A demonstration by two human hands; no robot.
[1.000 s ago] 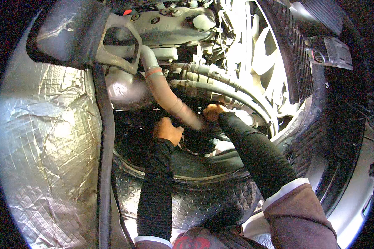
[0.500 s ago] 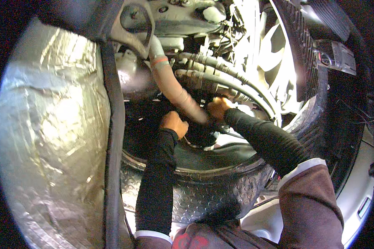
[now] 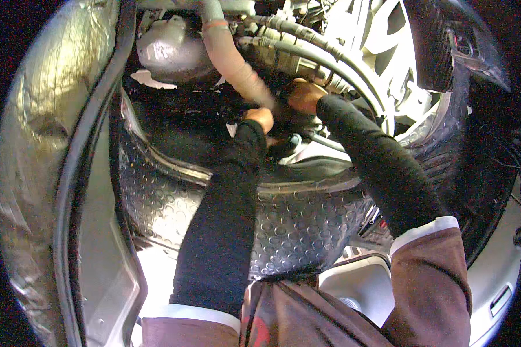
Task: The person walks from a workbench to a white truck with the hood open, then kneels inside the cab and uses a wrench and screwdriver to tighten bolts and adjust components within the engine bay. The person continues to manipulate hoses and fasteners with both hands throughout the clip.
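Note:
Both my arms, in black sleeves, reach down into an engine bay. My left hand [image 3: 259, 118] is closed, just below the lower end of a thick, dusty hose [image 3: 231, 62] with an orange band. Whatever it grips, if anything, is hidden. A little to the right and farther in, my right hand [image 3: 304, 97] is curled in beside that hose end, fingers bent around something dark that I cannot make out. Beneath the hands are a dark, rounded part [image 3: 283, 144] and a pale piece [image 3: 315, 153].
Two ribbed hoses [image 3: 336, 61] arc along the right of the bay. A rounded metal housing [image 3: 176, 49] stands at the far left. A dimpled black mat [image 3: 307, 231] covers the near edge. Silvery foil-like lining [image 3: 37, 150] and a black rubber seal [image 3: 69, 179] border the left.
The view has shifted, so the bay sits higher in the picture. My left hand has moved right, closer to the hose end and my right hand, which stays beside the hose.

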